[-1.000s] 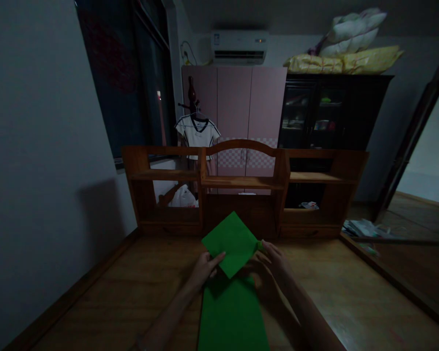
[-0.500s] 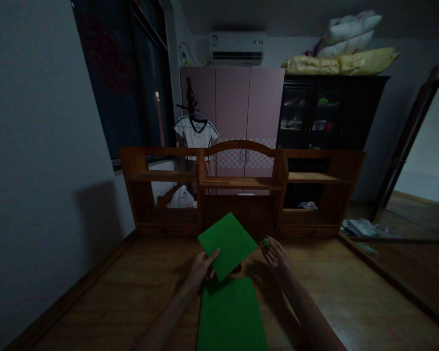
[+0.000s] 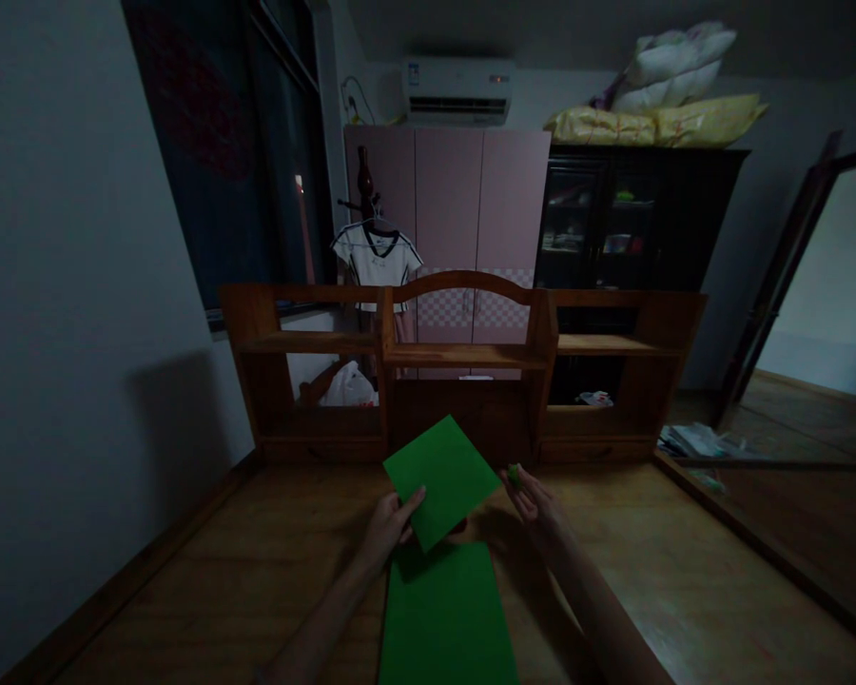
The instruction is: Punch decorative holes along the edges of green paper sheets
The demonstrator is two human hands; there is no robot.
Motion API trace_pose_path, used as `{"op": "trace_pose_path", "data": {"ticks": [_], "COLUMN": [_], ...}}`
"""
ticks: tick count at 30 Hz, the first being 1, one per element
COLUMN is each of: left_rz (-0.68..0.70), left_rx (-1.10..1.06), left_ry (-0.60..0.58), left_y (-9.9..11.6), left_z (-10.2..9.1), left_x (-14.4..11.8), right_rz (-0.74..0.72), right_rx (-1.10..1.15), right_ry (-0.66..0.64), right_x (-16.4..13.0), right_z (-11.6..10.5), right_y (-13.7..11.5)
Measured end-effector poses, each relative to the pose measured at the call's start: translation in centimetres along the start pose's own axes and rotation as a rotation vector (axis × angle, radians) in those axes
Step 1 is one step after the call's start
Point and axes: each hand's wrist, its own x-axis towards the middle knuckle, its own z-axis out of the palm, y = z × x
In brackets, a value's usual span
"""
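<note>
Being pinched along its lower-left edge by the left hand (image 3: 387, 529), the green square sheet (image 3: 448, 479) is held cornerwise above the desk (image 3: 278, 561), its right corner just beside the small green piece (image 3: 515, 473) gripped by the right hand (image 3: 540, 507).

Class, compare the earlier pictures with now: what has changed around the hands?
The right hand, holding the small green object, has moved slightly right, off the corner of the green square sheet, which has turned slightly clockwise. Unchanged: the left hand grips that sheet; the lower green sheet lies on the wooden desk.
</note>
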Motion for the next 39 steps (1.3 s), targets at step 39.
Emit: {"op": "trace_pose_path", "data": {"ticks": [39], "left_rz": [-0.076], "left_rx": [0.041], "left_ry": [-0.252], "left_y": [2.9], "left_z": [-0.5], "left_x": [-2.0], "right_rz": [0.201], "right_rx": [-0.234], "right_ry": [-0.104], "right_x": [0.3], "right_z": [1.7], "right_y": [-0.4]}}
